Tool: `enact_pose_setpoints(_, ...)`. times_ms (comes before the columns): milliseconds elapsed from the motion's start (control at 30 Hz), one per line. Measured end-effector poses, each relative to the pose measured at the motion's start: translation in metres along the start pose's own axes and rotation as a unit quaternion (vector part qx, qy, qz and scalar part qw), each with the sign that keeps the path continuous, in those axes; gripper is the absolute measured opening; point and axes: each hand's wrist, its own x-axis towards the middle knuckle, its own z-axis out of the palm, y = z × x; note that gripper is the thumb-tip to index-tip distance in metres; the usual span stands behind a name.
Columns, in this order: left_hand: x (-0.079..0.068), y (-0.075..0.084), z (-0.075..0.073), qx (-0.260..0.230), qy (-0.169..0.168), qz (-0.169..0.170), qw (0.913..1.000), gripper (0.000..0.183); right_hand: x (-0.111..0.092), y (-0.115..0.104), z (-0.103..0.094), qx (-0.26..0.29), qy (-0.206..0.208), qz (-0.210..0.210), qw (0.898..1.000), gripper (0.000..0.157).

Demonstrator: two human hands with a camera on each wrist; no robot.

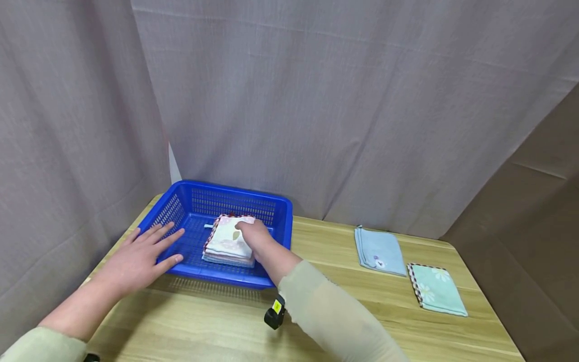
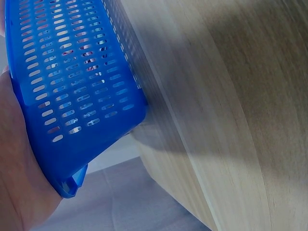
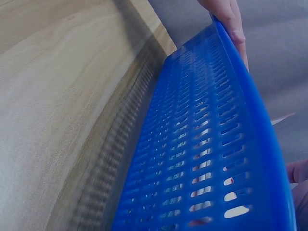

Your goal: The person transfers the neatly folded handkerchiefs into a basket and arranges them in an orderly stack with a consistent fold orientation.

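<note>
A blue plastic basket point(image 1: 217, 276) with slotted walls stands on the table, its side also showing in both wrist views. Inside lies a neat stack of small folded towels point(image 1: 226, 244), the top one whitish with a pale print and a checked edge. My right hand point(image 1: 260, 239) reaches over the basket's near right side and grips the stack at its right edge, thumb on top; the other fingers are hidden. My left hand point(image 1: 145, 256) rests with spread, straight fingers across the basket's near left corner. The left wrist view shows its palm against the rim point(image 2: 70, 187).
To the right on the wooden table point(image 1: 325, 261) lie a folded light blue towel point(image 1: 382, 251) and a folded mint green towel point(image 1: 438, 289) with white flowers and a checked edge. Grey curtain point(image 1: 289, 110) hangs behind and at the left; a brown panel point(image 1: 520, 241) stands at the right.
</note>
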Motion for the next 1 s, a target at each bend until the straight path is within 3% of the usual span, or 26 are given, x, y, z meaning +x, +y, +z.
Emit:
enact_pose_setpoints(333,0.0,0.002,-0.001,0.001,-0.005,0.001,1.0,0.065,-0.001,0.003,-0.004,0.006,0.0,0.007,1.0,0.076)
enact_pose_setpoints(633,0.0,0.0,0.0,-0.005,0.0,0.004,1.0,0.064,-0.005,0.005,-0.009,-0.006,-0.016,-0.013,1.0,0.079)
enact_pose_setpoints(800,-0.001,-0.002,-0.001,-0.006,-0.002,0.002,1.0,0.065,-0.008,0.005,-0.009,-0.058,-0.013,-0.046,0.997,0.074)
enact_pose_setpoints(1000,-0.002,-0.003,-0.001,-0.008,-0.002,0.002,1.0,0.065,-0.019,0.003,-0.01,-0.142,-0.027,-0.093,0.985,0.067)
